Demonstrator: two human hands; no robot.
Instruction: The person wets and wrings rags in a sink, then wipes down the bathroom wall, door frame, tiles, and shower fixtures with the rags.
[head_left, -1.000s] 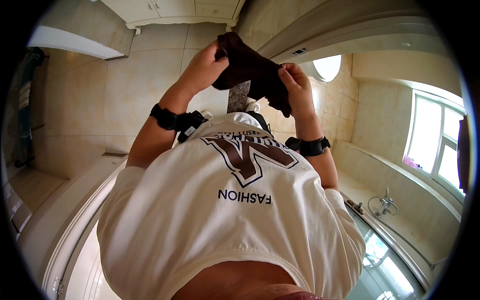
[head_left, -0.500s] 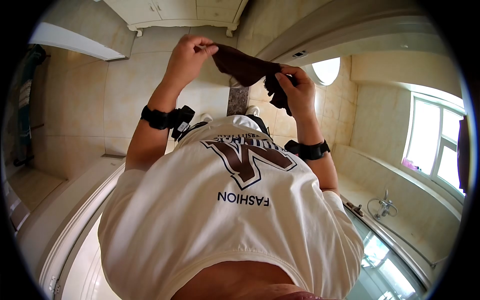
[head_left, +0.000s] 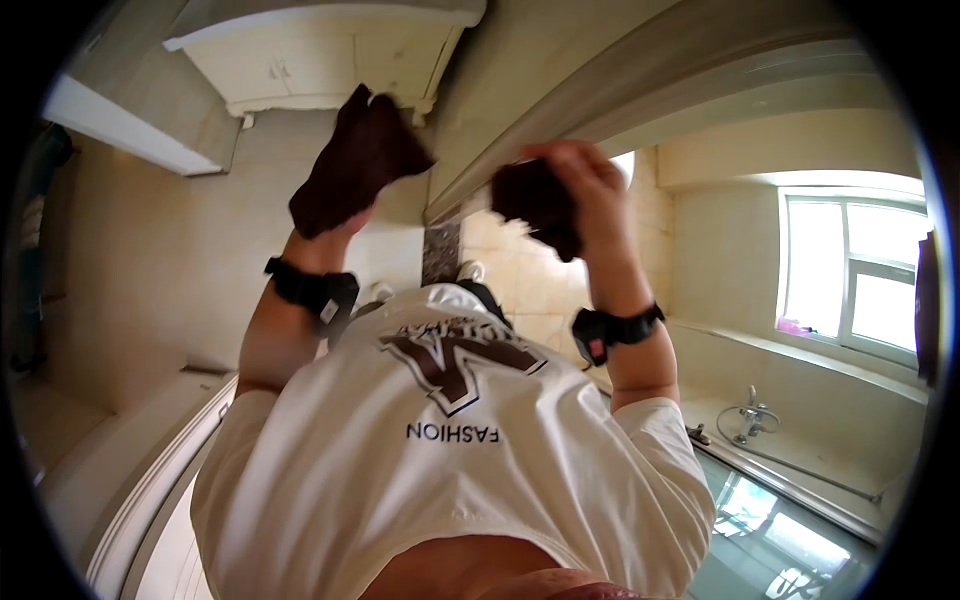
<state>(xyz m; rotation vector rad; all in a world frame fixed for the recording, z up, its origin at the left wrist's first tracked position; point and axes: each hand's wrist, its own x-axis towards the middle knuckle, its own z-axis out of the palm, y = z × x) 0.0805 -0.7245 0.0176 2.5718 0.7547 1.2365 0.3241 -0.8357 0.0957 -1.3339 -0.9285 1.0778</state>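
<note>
Dark brown cloth (head_left: 360, 165) covers my left hand (head_left: 357, 222) at the upper left, hiding its fingers; only a bit of skin near the wrist shows. My right hand (head_left: 590, 185), slightly blurred, is closed on a second bunched piece of dark brown cloth (head_left: 535, 200). A gap separates the two pieces. Both wrists wear black bands with small boxes. Below the hands is my white shirt (head_left: 450, 480) with brown and dark lettering.
A cream cabinet (head_left: 300, 60) stands on the tiled floor at the top. A door frame (head_left: 600, 90) runs beside my right hand. To the right are a window (head_left: 850, 270), a shower tap (head_left: 750, 415) and a glass panel (head_left: 770, 530). My shoes show below the hands.
The cloth stretched between both hands now shows as two separate pieces. My left hand moved down and left, its fingers now covered. The view has shifted, showing more of the cabinet.
</note>
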